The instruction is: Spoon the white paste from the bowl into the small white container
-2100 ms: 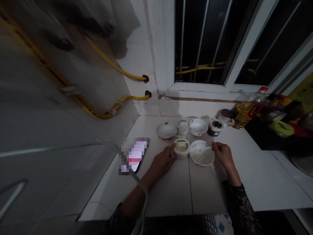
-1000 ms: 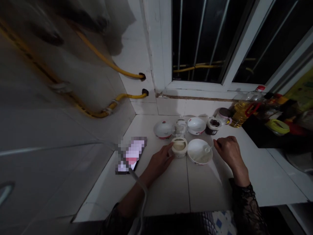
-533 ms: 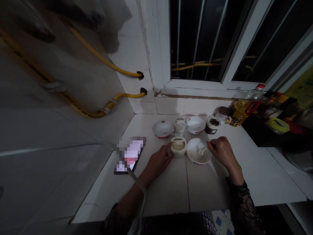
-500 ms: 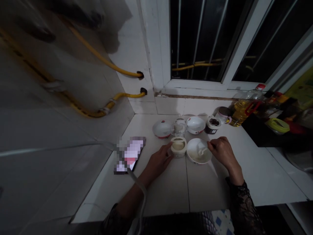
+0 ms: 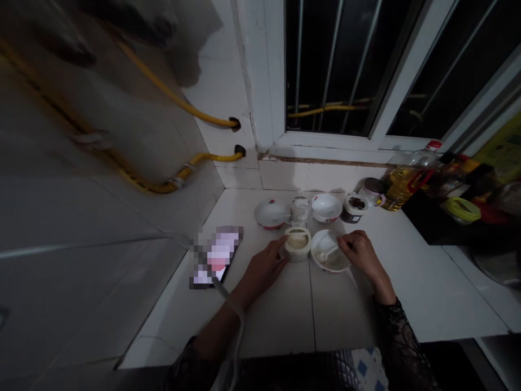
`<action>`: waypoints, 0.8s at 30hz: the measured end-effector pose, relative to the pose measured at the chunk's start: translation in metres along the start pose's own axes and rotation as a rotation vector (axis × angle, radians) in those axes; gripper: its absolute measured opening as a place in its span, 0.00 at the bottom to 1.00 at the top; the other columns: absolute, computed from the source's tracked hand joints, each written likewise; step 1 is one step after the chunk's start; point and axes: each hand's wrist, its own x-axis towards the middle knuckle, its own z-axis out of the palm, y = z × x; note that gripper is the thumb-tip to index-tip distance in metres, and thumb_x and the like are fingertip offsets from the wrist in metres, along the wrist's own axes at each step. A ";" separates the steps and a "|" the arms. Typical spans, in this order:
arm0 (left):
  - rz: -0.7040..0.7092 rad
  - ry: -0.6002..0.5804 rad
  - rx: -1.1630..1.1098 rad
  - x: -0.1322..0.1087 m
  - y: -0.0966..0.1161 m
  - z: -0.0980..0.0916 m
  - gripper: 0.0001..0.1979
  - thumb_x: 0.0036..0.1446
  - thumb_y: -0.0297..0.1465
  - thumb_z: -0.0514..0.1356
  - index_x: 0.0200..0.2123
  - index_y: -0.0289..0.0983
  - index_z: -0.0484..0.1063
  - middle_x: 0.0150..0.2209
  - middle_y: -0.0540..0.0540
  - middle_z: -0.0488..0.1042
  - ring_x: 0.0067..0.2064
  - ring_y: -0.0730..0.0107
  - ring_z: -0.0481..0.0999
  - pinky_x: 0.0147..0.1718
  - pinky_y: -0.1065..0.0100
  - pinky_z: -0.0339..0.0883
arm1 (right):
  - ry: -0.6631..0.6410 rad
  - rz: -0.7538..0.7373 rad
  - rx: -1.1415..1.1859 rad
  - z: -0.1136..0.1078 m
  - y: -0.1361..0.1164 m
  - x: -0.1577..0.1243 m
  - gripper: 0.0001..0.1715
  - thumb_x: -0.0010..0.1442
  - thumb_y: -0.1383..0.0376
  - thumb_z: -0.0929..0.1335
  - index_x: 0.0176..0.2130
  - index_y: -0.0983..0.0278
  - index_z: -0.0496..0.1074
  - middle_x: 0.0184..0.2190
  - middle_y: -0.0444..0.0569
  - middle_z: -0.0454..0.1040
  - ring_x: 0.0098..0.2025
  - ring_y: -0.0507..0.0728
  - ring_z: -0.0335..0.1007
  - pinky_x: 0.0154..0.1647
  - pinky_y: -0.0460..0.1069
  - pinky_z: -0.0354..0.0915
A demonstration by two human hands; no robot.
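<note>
My left hand (image 5: 271, 260) is curled against the left side of a small pale jar (image 5: 298, 254), which stands on the counter with light contents showing in its open top. Between the pinched fingers of my right hand (image 5: 359, 252) is a small white spoon (image 5: 324, 255). Its scoop end is down inside a white bowl (image 5: 329, 267), over a pale substance whose kind I cannot make out. That bowl sits just right of the jar.
Behind stand two more bowls (image 5: 270, 213) (image 5: 326, 206), a clear container (image 5: 299, 209) and a dark-filled jar (image 5: 355, 207). A lit phone (image 5: 222, 252) lies left, crossed by a pale cable (image 5: 232, 304). An oil bottle (image 5: 401, 184) stands at the right by a black rack (image 5: 427, 220).
My right hand has moved a little to the left, and the spoon's scoop end has shifted left within the bowl. My left hand stays at the jar.
</note>
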 end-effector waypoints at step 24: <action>0.004 0.013 0.000 0.000 -0.002 0.002 0.27 0.62 0.32 0.55 0.63 0.43 0.52 0.45 0.46 0.72 0.36 0.68 0.77 0.37 0.65 0.73 | 0.242 0.396 0.524 -0.005 0.000 0.006 0.33 0.52 0.39 0.64 0.16 0.62 0.61 0.13 0.40 0.55 0.19 0.49 0.49 0.20 0.46 0.49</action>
